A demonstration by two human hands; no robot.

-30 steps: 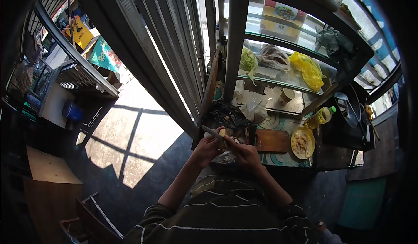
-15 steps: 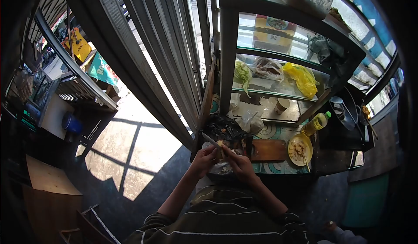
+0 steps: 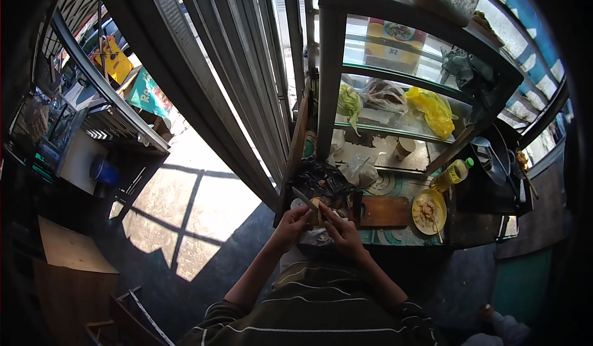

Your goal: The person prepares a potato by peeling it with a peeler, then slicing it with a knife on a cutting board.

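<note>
Over the counter (image 3: 395, 236) beside the glass case (image 3: 401, 81), our left hand (image 3: 294, 227) seems closed on a small pale piece (image 3: 317, 202) between both hands, our right hand (image 3: 346, 235) around the knife (image 3: 302, 198) beside it; paring, we judge, is in hand, the next stroke calling for a steady grip.

The left forearm (image 3: 254, 275) and right forearm (image 3: 384, 278) reach forward and converge, elbows bent. Left of the wooden board (image 3: 384, 212), the left hand (image 3: 291, 227) curls in a grip. The right hand (image 3: 343, 232), nearer the board, grips too, fingertips close to the left's.
</note>
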